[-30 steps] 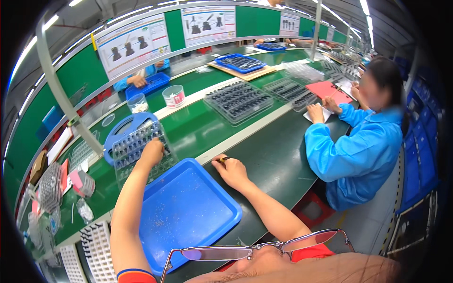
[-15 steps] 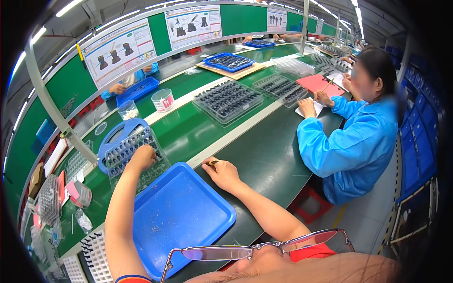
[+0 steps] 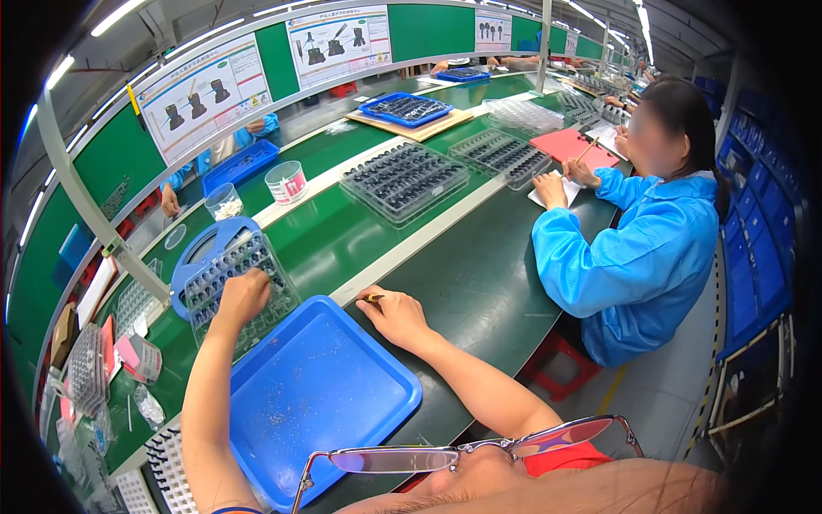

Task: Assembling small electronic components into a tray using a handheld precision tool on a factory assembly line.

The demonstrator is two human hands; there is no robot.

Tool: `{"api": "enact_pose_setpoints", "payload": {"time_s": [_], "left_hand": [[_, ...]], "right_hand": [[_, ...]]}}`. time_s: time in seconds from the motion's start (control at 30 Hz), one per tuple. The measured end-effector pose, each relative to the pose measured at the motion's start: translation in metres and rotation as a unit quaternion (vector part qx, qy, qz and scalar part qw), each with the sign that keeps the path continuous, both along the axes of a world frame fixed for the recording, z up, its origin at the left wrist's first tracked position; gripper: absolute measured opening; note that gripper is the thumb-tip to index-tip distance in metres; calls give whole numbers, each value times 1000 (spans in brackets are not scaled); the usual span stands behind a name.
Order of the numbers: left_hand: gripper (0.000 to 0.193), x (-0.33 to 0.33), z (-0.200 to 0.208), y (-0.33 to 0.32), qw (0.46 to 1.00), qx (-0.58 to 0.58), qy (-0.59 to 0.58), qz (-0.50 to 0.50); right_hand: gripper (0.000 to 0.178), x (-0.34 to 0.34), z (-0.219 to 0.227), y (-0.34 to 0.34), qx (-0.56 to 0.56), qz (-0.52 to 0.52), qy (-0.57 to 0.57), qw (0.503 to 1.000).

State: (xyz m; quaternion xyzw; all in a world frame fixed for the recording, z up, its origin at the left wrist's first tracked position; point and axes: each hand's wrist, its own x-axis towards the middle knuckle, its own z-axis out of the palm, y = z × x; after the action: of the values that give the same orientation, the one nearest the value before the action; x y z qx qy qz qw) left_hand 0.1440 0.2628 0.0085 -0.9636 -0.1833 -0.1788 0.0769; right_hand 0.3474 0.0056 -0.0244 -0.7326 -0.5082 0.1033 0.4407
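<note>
My left hand [image 3: 245, 296] reaches over a clear plastic tray [image 3: 272, 319] holding rows of small black parts [image 3: 224, 272]. Its fingers point down and are drawn together at the tray; whatever they pinch is hidden. In front of me lies a blue tray [image 3: 321, 403] with only small pale specks on its bottom. Beside its far right corner rests my right hand [image 3: 396, 315], closed around a slim black-and-yellow tool [image 3: 372, 298], mostly covered by the fingers. The clear tray leans partly on a round blue plastic piece [image 3: 193, 261].
Clear trays full of black parts [image 3: 402, 182] stand farther along the green bench. Two tubs [image 3: 285, 182] sit beyond the round blue piece. A metal post [image 3: 90, 201] rises at left, near white racks [image 3: 167, 463]. A co-worker in blue [image 3: 625, 248] writes at right.
My left hand has shifted slightly over the clear tray, its back now turned more upward. My right hand stays by the blue tray with the tool. The whole view has drifted a little.
</note>
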Motion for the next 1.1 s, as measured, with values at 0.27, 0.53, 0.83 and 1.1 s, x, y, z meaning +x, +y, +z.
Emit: {"api": "enact_pose_setpoints", "payload": {"time_s": [0.27,0.53,0.83,1.1], "left_hand": [[8,-2,12,-69,921,-234,-300,84],[12,-67,29,-180,721,-518,-459,37],[10,-131,8,-232,695,-569,-425,113],[13,-137,-6,-243,744,-558,-340,136]], "right_hand": [[20,-5,-7,2,20,6,-8,1000],[26,2,-4,7,54,18,14,998],[15,-76,48,-14,64,248,244,936],[13,-110,42,-16,-95,351,89,927]]}}
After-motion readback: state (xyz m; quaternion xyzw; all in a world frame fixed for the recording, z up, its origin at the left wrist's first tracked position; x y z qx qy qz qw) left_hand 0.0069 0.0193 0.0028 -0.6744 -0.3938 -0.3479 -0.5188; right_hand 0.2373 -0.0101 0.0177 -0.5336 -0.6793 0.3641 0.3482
